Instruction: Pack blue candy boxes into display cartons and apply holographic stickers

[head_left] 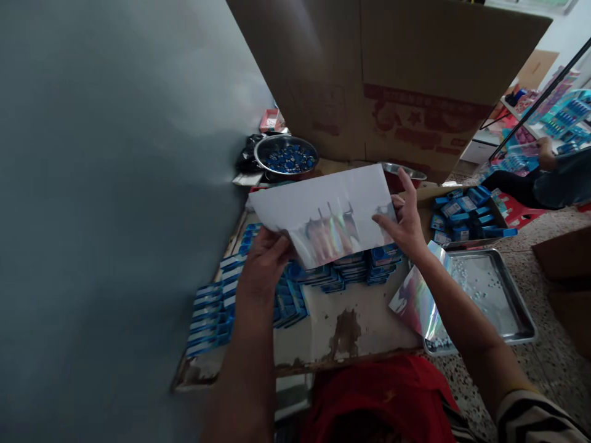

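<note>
A white, shiny holographic sheet [325,212] is held up, tilted, above the table, and reflects fingers on its lower part. My left hand [268,255] pinches its lower left corner, which curls a little. At the right edge, my right hand [406,218] has its thumb on the front of the sheet, with the index finger pointing up. Stacks of blue packs [357,271] stand beneath the sheet, partly hidden by it. More blue packs with white strips [207,317] lie in rows beside my left forearm. Another holographic sheet [418,295] lies below my right hand.
A steel bowl of small blue pieces [289,157] stands behind, near a large cardboard box [415,80]. To the right are a carton of blue packs [466,212] and a metal tray [505,295] with small bits. A wall closes the left side. Another person [554,172] sits far right.
</note>
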### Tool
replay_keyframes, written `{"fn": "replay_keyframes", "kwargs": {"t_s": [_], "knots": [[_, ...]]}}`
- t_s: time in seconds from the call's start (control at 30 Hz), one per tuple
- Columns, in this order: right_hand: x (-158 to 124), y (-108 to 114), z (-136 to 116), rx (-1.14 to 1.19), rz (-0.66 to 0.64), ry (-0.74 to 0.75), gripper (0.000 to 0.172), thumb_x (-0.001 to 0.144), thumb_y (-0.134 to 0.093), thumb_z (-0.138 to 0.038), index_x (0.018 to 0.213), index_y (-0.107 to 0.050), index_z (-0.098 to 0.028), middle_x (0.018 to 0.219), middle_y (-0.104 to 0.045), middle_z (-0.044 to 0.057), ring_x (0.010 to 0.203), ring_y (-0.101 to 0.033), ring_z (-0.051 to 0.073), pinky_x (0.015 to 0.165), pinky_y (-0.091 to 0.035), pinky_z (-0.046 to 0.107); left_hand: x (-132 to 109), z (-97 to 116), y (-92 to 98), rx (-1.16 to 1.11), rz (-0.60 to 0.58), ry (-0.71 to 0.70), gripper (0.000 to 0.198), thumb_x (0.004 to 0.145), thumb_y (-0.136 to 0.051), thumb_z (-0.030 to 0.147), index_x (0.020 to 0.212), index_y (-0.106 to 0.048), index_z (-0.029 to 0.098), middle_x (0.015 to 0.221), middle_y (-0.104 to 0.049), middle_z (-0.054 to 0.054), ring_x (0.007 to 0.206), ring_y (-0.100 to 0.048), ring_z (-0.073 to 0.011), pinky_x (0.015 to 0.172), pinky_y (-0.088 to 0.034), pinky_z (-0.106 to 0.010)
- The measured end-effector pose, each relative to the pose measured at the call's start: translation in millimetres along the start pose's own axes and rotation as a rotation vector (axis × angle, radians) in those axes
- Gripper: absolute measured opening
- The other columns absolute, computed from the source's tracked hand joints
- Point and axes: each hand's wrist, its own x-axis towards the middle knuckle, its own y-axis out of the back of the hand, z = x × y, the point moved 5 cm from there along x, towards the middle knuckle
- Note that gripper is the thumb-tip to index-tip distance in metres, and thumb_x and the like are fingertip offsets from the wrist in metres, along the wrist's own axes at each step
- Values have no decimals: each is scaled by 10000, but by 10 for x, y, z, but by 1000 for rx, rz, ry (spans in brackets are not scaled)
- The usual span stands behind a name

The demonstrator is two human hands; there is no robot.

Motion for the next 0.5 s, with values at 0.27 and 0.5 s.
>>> {"fn": "replay_keyframes", "kwargs": {"t_s": [0.27,0.5], "knots": [[84,145,322,123,-34,-208,485,719,-905,-368,1172,-818,-219,1078,-801,40,913,-721,218,859,-602,376,-127,609,-341,374,5,-193,860,596,-995,275,1358,-598,288,1093,-768,-19,914,-738,-209,771,-632,-310],[23,191,271,192,-24,-252,581,627,-983,-385,1174,-839,-253,928,-805,7,790,-712,204,733,-613,352,-50,719,-346,687,11,-64,497,583,-970,366,1041,-833,231,730,-723,5,660,-667,-185,612,-573,-303]]}}
